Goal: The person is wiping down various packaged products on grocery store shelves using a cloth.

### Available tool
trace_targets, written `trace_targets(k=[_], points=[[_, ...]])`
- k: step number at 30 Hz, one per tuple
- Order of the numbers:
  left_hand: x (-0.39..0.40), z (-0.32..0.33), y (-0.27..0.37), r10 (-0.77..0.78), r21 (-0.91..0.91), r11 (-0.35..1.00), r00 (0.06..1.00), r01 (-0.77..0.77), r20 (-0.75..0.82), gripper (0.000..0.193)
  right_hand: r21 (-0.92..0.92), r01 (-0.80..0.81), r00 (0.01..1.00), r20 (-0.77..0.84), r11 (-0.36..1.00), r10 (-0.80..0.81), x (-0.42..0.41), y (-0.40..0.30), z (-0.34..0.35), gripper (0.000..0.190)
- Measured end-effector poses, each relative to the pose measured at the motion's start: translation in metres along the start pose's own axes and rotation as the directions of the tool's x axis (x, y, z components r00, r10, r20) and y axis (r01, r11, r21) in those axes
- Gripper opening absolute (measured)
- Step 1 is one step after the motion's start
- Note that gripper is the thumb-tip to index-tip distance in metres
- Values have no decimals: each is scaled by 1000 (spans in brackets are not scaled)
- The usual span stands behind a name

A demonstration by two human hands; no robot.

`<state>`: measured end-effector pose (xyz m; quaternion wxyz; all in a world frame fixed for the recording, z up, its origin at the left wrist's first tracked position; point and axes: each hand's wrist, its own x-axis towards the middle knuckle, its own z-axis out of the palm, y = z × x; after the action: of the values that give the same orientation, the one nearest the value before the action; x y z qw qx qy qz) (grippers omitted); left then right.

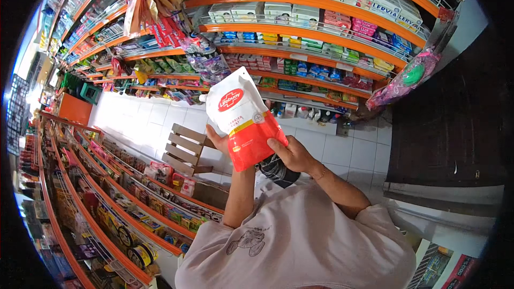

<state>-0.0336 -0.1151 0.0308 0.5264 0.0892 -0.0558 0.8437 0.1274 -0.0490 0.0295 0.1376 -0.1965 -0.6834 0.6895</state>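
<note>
A red and white Lifebuoy refill pouch point(247, 122) is held tilted in front of my chest, its printed face towards me. My right hand point(295, 153) grips the pouch's lower right edge, with the thumb on the front. From behind and below, my left hand point(220, 140) supports the left side; the thumb shows beside the pouch and the other fingers are mostly hidden by it. A small white spout point(202, 98) sticks out at the upper left edge of the pouch.
Orange-edged shelves point(305, 32) of boxed soaps stand ahead. Another shelf row point(132, 204) with packaged goods runs along the left. A slatted wooden stool point(184, 148) stands on the white tiled floor point(333, 144). At the right is a dark door point(441, 128). Packets hang at the shelf ends.
</note>
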Motion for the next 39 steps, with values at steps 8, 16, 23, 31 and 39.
trace_targets(k=[8,16,23,31,39], points=[[1,-9,17,-14,11,1000,998,15,-61,107,-96,269,898,385,958,-214,-14,-12,-63,40],[-14,-22,-13,-163,-74,985,982,157,-97,105,44,478,811,-405,877,-422,12,-55,-73,46],[-33,-52,-32,-198,-27,980,980,199,32,98,-547,680,731,451,489,-511,0,-43,4,39],[-40,-39,-22,-61,82,994,982,76,-177,87,-682,572,806,368,455,-463,17,-33,-31,64],[-50,-56,-14,-102,106,987,983,119,-156,87,-615,694,698,444,375,-562,4,-26,10,53]])
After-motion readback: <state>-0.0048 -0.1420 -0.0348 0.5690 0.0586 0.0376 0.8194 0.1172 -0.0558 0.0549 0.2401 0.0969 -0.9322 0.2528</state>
